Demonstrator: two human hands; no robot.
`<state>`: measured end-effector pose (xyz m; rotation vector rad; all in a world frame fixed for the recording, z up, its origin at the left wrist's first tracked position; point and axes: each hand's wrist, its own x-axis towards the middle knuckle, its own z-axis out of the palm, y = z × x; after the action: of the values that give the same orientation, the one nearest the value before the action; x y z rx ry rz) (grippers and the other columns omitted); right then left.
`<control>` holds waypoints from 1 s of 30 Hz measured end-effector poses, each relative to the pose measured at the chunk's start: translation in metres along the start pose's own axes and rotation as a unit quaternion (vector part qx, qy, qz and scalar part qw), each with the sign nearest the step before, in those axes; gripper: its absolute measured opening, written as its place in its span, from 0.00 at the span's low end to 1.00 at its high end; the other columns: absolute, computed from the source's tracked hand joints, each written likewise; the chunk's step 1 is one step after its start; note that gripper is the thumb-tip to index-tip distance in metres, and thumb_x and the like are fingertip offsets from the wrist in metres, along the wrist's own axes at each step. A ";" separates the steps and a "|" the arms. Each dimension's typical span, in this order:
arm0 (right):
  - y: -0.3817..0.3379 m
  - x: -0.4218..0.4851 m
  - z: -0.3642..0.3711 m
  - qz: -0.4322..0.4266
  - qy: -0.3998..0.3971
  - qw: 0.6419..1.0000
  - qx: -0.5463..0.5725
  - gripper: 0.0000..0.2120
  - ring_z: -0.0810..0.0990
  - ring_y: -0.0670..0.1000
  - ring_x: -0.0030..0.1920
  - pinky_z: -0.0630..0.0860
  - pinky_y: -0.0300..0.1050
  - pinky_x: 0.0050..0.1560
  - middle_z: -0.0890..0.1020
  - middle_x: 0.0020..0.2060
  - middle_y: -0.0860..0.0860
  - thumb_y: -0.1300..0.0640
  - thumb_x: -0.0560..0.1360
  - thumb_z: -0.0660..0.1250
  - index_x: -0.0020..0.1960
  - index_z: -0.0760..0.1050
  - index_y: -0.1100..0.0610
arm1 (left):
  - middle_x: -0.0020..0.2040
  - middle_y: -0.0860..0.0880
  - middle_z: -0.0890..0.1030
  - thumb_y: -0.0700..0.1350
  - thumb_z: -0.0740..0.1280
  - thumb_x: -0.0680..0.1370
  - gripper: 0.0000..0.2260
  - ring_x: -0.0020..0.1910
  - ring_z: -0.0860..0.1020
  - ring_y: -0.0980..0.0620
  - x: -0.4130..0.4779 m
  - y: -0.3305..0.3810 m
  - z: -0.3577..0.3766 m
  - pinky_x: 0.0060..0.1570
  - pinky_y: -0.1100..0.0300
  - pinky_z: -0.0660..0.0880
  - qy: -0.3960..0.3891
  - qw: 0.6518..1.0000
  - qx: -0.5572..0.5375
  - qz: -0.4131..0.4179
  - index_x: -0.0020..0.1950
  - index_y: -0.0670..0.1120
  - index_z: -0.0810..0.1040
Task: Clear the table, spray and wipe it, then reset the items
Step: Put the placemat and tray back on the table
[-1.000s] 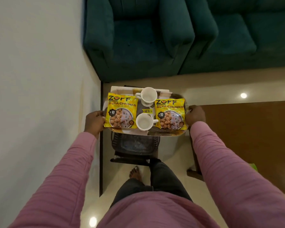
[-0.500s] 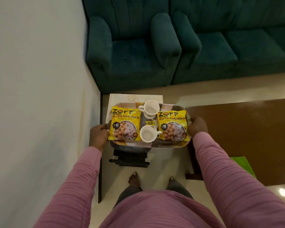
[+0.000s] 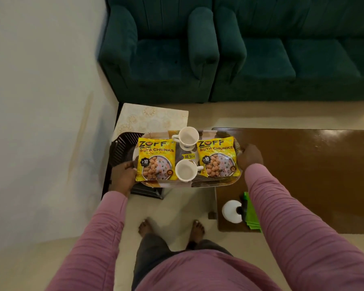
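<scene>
I hold a patterned tray (image 3: 204,182) in the air by both ends. My left hand (image 3: 123,175) grips its left end and my right hand (image 3: 250,156) grips its right end. On the tray lie two yellow soya chunk packets, one on the left (image 3: 156,160) and one on the right (image 3: 216,157), with two white cups between them, the far cup (image 3: 187,137) and the near cup (image 3: 185,171). The tray's right end hangs over the left edge of the brown table (image 3: 313,164). A white spray bottle (image 3: 231,212) and a green cloth (image 3: 251,215) lie on the table's near left corner.
A black stool (image 3: 122,148) stands under the tray's left end, against the white wall. Beyond it sits a cream patterned board (image 3: 151,118). A dark green armchair (image 3: 158,57) and sofa (image 3: 292,59) stand at the back. My bare feet are on the tiled floor.
The tray has moved to the right, away from the stool and toward the brown table. Both hands keep their grip. The spray bottle and more of the green cloth have come into view.
</scene>
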<state>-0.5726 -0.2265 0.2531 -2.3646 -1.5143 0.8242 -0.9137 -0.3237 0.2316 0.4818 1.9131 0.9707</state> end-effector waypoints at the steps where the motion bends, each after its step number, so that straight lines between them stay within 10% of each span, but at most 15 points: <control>1: 0.007 0.001 -0.006 -0.003 0.003 1.000 0.001 0.12 0.79 0.61 0.54 0.72 0.46 0.51 0.81 0.55 0.61 0.66 0.76 0.62 0.57 0.78 0.64 | 0.34 0.51 0.83 0.29 0.62 0.76 0.17 0.31 0.82 0.53 -0.008 -0.005 0.006 0.25 0.64 0.76 -0.002 1.000 -0.002 -0.003 0.41 0.50 0.81; 11: 0.084 0.002 -0.053 -0.017 0.006 1.000 0.014 0.12 0.79 0.60 0.53 0.70 0.45 0.49 0.81 0.54 0.61 0.66 0.76 0.61 0.57 0.78 0.64 | 0.40 0.44 0.83 0.30 0.61 0.76 0.16 0.44 0.83 0.40 -0.074 -0.026 0.065 0.48 0.42 0.81 -0.003 0.998 0.036 0.045 0.43 0.49 0.82; 30: 0.225 0.028 -0.129 0.038 0.000 0.999 -0.009 0.13 0.78 0.64 0.55 0.74 0.53 0.53 0.80 0.55 0.65 0.63 0.76 0.62 0.57 0.77 0.66 | 0.41 0.43 0.83 0.34 0.65 0.76 0.09 0.39 0.82 0.44 -0.158 -0.052 0.189 0.33 0.57 0.77 -0.040 0.997 0.054 0.031 0.46 0.45 0.83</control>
<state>-0.3185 -0.2873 0.2458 -2.4478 -1.4462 0.8322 -0.6682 -0.3781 0.2252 0.6373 1.8944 0.8763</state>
